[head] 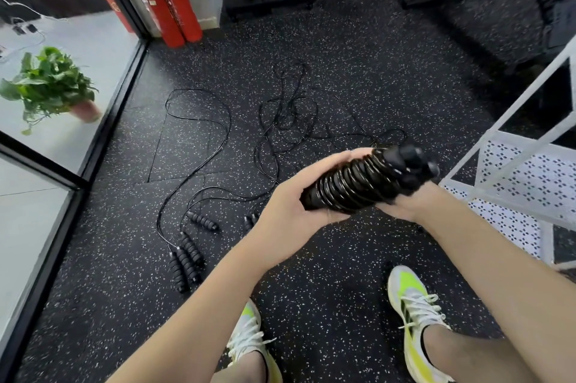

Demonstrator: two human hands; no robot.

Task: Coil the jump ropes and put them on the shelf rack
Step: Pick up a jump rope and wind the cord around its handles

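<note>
Between both hands, left hand point(290, 208) and right hand point(402, 205) clasp the coiled jump rope point(358, 183).

A single wide-angle head camera looks forward and steeply down from standing height, close over the hands at centre frame, with the speckled floor point(343, 49) running toward 12 o'clock and the person's shoes point(414, 314) near 6 o'clock.
</note>
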